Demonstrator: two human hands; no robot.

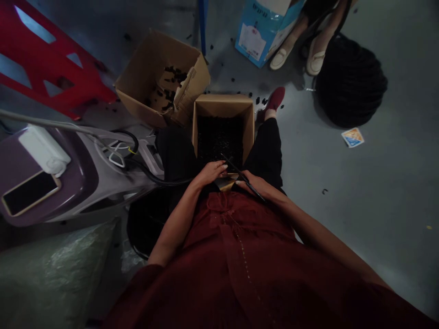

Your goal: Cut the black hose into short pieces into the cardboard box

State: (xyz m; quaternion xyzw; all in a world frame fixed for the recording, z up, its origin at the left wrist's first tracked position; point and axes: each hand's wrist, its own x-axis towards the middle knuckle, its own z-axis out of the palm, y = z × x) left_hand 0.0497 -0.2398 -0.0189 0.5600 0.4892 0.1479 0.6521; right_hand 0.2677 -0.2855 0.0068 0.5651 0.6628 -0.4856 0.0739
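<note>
Thin dark rod (perhaps a tool) slants toward ten o'clock, grasped in the right hand, near the box at twelve; the dim left hand's grip I cannot tell. Steady wrists suit it.

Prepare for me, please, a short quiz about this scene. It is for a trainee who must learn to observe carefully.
1. True or false: the smartphone lies on a purple surface.

2. Choose one: what fills the bottom of the cardboard box between the person's legs?
a) two shoes
b) small black pieces
c) a blue carton

3. Complete: the thin black tool is held in the person's ____.

Key
1. True.
2. b
3. right hand
</note>
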